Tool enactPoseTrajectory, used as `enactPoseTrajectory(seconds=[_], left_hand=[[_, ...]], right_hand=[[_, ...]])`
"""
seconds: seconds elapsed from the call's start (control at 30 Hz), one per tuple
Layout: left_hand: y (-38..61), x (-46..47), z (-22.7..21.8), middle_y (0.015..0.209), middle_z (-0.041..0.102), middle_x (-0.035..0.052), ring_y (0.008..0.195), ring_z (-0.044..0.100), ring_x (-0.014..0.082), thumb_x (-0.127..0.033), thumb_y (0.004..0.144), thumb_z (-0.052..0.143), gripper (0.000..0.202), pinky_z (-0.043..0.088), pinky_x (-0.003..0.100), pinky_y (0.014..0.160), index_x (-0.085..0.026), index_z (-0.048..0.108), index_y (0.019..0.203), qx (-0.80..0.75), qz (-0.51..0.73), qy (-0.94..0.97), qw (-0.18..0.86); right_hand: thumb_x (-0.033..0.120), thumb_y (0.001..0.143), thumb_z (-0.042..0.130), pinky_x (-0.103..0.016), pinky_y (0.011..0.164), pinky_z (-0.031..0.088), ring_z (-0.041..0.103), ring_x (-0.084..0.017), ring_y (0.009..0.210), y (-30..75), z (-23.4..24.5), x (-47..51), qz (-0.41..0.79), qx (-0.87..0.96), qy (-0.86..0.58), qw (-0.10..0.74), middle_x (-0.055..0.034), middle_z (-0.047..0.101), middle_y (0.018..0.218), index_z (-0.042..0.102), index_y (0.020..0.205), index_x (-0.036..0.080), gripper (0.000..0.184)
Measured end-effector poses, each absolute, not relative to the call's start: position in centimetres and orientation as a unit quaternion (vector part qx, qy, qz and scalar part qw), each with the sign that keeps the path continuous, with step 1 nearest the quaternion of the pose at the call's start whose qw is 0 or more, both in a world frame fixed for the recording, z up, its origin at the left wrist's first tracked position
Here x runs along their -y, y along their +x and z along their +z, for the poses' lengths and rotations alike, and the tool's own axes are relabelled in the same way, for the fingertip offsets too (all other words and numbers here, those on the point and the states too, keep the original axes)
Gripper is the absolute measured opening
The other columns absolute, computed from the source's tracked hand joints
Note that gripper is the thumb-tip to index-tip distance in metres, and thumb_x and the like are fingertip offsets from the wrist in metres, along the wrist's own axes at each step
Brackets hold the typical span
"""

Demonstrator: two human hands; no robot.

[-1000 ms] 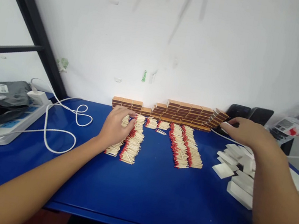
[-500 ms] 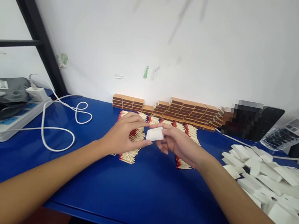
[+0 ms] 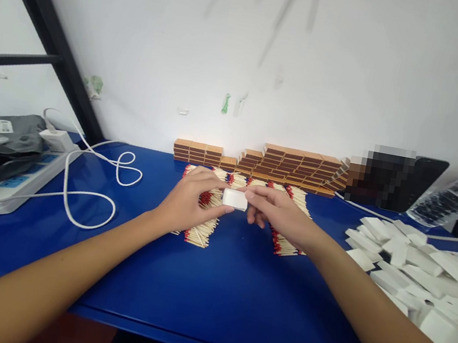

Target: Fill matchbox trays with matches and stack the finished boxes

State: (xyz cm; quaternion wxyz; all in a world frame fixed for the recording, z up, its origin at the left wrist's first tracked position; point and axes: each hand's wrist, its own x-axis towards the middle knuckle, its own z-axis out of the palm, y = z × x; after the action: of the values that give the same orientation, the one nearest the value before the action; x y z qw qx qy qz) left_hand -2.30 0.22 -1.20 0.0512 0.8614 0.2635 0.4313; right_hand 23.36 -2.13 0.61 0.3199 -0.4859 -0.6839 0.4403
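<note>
white box (image 3: 235, 198), red-tipped pale matches (image 3: 200, 227), brown matchboxes (image 3: 291, 168), blue table (image 3: 208, 292).

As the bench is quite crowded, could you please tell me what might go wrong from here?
1. The left hand and right hand pinch the small white box by its ends, just over the rows of matches; a slip could drop it and scatter them.
2. The right forearm passes close to the loose pile of white boxes, so a sideways sweep might knock some away.
</note>
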Motion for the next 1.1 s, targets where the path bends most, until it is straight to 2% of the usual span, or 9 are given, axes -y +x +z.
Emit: enactPoseTrajectory(seconds=[0.1, 0.13, 0.2, 0.3, 0.67, 0.83, 0.93, 1.1], left_hand=[[-2.4, -0.5, -1.1, 0.11, 0.08, 0.0073, 0.107, 0.07, 0.0277, -0.042, 0.092, 0.087, 0.032, 0.058, 0.048, 0.097, -0.025, 0.078, 0.118, -0.291, 0.452, 0.843, 0.011], [-2.4, -0.5, -1.1, 0.109, 0.08, 0.0068, 0.106, 0.07, 0.0275, -0.043, 0.093, 0.087, 0.032, 0.058, 0.048, 0.096, -0.025, 0.078, 0.118, -0.305, 0.459, 0.835, -0.002], [-2.4, -0.6, -1.0, 0.107, 0.081, 0.0058, 0.104, 0.069, 0.0272, -0.045, 0.094, 0.086, 0.031, 0.058, 0.048, 0.094, -0.025, 0.079, 0.117, -0.328, 0.47, 0.82, -0.02], [-2.5, -0.6, -1.0, 0.105, 0.081, 0.0055, 0.103, 0.069, 0.0271, -0.045, 0.094, 0.085, 0.031, 0.058, 0.047, 0.093, -0.025, 0.079, 0.117, -0.338, 0.473, 0.813, -0.022], [-2.6, -1.0, -1.8, 0.103, 0.08, 0.0056, 0.101, 0.067, 0.0272, -0.038, 0.091, 0.089, 0.033, 0.058, 0.046, 0.091, -0.024, 0.079, 0.119, -0.331, 0.451, 0.829, -0.011], [-2.6, -0.9, -1.9, 0.105, 0.079, 0.0075, 0.103, 0.067, 0.0293, -0.042, 0.09, 0.089, 0.031, 0.058, 0.049, 0.094, -0.024, 0.079, 0.114, -0.337, 0.411, 0.847, 0.0], [-2.4, -0.6, -1.8, 0.1, 0.078, 0.0066, 0.103, 0.067, 0.0297, -0.045, 0.091, 0.088, 0.033, 0.057, 0.051, 0.095, -0.024, 0.079, 0.114, -0.323, 0.387, 0.864, 0.007], [-2.1, -0.1, -1.6, 0.104, 0.079, 0.0083, 0.106, 0.069, 0.0301, -0.047, 0.092, 0.087, 0.037, 0.056, 0.051, 0.098, -0.022, 0.079, 0.119, -0.274, 0.388, 0.88, 0.014]], right_hand=[[0.049, 0.097, 0.065, -0.038, 0.075, 0.047, 0.063, -0.025, 0.081, 25.0, -0.1, 0.5, 0.181, 0.749, -0.535, 0.347, -0.0076, 0.076, 0.088, 0.076, 0.098, 0.023, 0.028], [0.045, 0.094, 0.067, -0.041, 0.08, 0.046, 0.062, -0.027, 0.087, 25.5, -0.4, -0.2, 0.097, 0.77, -0.539, 0.326, -0.0088, 0.076, 0.087, 0.075, 0.087, 0.023, 0.024], [0.039, 0.093, 0.068, -0.044, 0.085, 0.044, 0.06, -0.031, 0.094, 26.4, -1.1, -1.6, 0.022, 0.802, -0.537, 0.262, -0.0097, 0.077, 0.086, 0.074, 0.079, 0.024, 0.021], [0.036, 0.093, 0.07, -0.043, 0.084, 0.042, 0.058, -0.032, 0.095, 26.7, -1.9, -3.0, 0.002, 0.818, -0.536, 0.21, -0.01, 0.075, 0.085, 0.074, 0.078, 0.024, 0.02], [0.031, 0.098, 0.067, -0.041, 0.082, 0.04, 0.056, -0.031, 0.095, 26.7, -2.3, -2.5, 0.014, 0.838, -0.521, 0.163, -0.0116, 0.071, 0.091, 0.07, 0.078, 0.022, 0.022], [0.035, 0.103, 0.062, -0.044, 0.087, 0.044, 0.056, -0.031, 0.097, 26.1, -0.8, -0.2, 0.038, 0.844, -0.479, 0.24, -0.0113, 0.07, 0.095, 0.069, 0.088, 0.023, 0.02], [0.037, 0.105, 0.06, -0.044, 0.086, 0.045, 0.056, -0.031, 0.098, 25.0, 0.1, 1.2, 0.041, 0.846, -0.447, 0.29, -0.0105, 0.07, 0.096, 0.066, 0.093, 0.025, 0.019], [0.027, 0.104, 0.063, -0.044, 0.085, 0.045, 0.055, -0.03, 0.098, 23.2, 0.1, 2.5, 0.021, 0.862, -0.414, 0.293, -0.0099, 0.069, 0.096, 0.065, 0.092, 0.024, 0.013]])
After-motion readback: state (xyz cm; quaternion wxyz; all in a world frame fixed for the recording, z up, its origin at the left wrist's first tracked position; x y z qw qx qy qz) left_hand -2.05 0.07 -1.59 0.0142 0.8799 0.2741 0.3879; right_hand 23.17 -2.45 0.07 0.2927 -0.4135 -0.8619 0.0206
